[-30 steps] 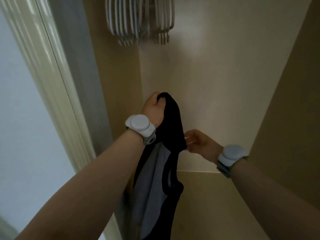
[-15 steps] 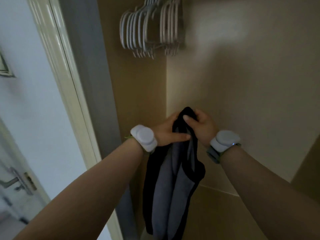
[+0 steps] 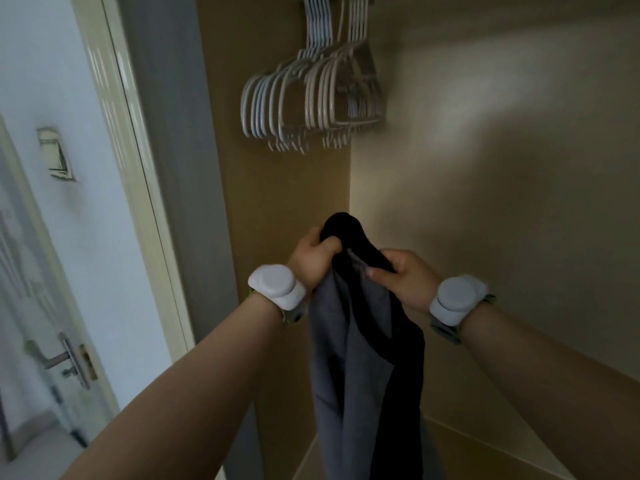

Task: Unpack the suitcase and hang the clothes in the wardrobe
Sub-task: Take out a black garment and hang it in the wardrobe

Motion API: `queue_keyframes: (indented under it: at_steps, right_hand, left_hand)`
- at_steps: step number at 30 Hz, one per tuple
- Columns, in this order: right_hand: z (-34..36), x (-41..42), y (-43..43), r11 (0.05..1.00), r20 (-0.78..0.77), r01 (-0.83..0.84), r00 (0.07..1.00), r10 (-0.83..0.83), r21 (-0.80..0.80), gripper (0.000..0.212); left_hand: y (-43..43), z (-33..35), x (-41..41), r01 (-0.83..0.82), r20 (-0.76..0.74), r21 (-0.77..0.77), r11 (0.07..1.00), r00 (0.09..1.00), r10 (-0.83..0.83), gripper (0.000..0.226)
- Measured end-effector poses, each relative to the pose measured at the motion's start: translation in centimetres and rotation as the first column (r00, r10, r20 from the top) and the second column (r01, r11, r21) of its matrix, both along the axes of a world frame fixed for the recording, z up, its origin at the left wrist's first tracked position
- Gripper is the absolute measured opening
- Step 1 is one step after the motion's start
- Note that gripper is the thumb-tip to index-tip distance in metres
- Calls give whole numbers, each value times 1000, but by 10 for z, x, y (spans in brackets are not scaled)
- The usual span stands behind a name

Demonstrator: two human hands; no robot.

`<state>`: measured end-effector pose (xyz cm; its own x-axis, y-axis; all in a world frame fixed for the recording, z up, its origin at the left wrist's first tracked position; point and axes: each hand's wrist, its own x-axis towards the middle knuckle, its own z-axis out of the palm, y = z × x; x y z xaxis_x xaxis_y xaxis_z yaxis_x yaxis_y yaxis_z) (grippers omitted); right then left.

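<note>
A grey garment with black trim (image 3: pixel 349 362) hangs down in front of me inside the beige wardrobe (image 3: pixel 485 188). My left hand (image 3: pixel 311 259) grips its black top edge, bunched up above the fingers. My right hand (image 3: pixel 403 277) pinches the black strap beside it, thumb on the fabric. Both wrists carry white round bands. Several pale empty hangers (image 3: pixel 311 98) hang in a tight bunch above the hands, at the wardrobe's upper left. The suitcase is out of view.
The wardrobe's left side panel (image 3: pixel 277 188) and a grey frame edge (image 3: pixel 173 133) stand close on the left. Beyond them is a white door with a metal handle (image 3: pixel 65 358) and a wall switch (image 3: pixel 55 154). The wardrobe floor (image 3: pixel 485 455) lies below right.
The view has tilted up, bringing the hangers lower in frame. My right hand came in from the garment's side onto the strap, and both hands now hold the top together.
</note>
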<state>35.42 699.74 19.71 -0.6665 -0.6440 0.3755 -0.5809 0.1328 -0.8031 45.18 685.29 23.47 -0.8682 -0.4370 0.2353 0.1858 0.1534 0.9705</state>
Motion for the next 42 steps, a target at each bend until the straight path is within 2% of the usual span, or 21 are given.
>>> queue_keyframes:
  at_steps: [2,3,5,6,9,11,12,13,14,16,17,19,21,23,26,29,31,34,37,39,42]
  right_hand:
    - [14,-2,4,996,-99,85,991,-89,-42,22]
    - [21,-1,5,992,-160,113,980,-119,-48,21]
    - [34,-1,6,986,-250,154,954,-164,-59,13]
    - [40,-2,6,980,-290,179,937,-195,-81,11]
    - [50,-6,1,957,-335,254,897,-288,-141,10]
    - [58,-7,-5,935,-336,314,873,-353,-166,10]
    - [62,-7,-8,926,-348,338,858,-377,-170,10]
    - [64,-7,-12,921,-368,353,844,-389,-166,11]
    - [67,-6,-16,918,-398,360,827,-397,-167,13]
    - [69,-6,-20,920,-464,354,795,-391,-168,14]
    - [69,-8,-22,924,-506,354,776,-376,-144,14]
    - [66,-17,-20,917,-594,400,738,-320,3,13]
    - [61,-25,-16,884,-582,446,760,-290,141,12]
    - [63,-30,-14,908,-432,382,858,-279,172,10]
    - [92,-19,-15,983,-164,183,971,-176,24,23]
    - [139,2,-18,945,-214,191,944,-251,-265,18]
    - [169,8,-24,887,-227,231,913,-340,-399,32]
    - [205,12,-40,895,-168,250,929,-329,-369,56]
    - [229,13,-56,943,-54,249,962,-267,-221,64]
    - [235,13,-65,955,-12,247,968,-252,-165,57]
    - [237,16,-72,955,12,190,981,-192,-229,26]
  left_hand:
    - [1,6,2,-20,20,-241,970,999,26,35]
    - [1,9,3,-51,20,-389,920,998,64,33]
    - [-4,15,2,-128,19,-645,753,983,184,14]
    - [-7,20,1,-156,28,-732,664,966,258,14]
    - [-13,33,-1,-114,90,-878,465,915,394,16]
    - [-14,44,0,-63,150,-890,451,895,420,17]
    - [-12,50,-1,-20,205,-867,498,897,393,18]
    - [-10,55,-3,24,275,-800,599,902,332,19]
    - [-8,60,-3,32,322,-676,736,911,257,20]
    - [-6,68,-4,-17,354,-277,961,928,118,16]
    - [-10,70,-5,-50,313,-82,995,947,73,16]
    - [-18,76,-7,-24,178,276,961,984,-27,19]
    - [-26,80,-9,2,110,438,899,992,-56,24]
    - [-29,83,-11,-35,171,410,911,985,-39,27]
    - [-34,89,-15,-90,204,335,938,979,22,22]
    - [-35,94,-15,-53,189,333,941,982,-11,21]
    - [-37,98,-16,-20,129,361,932,991,-28,15]
    - [-39,106,-12,-10,161,348,937,986,-50,28]
    - [-43,115,-8,-25,201,326,945,979,-43,39]
    - [-45,116,-7,-10,171,325,946,984,-48,33]
    - [-40,117,-1,12,104,318,948,993,-47,16]
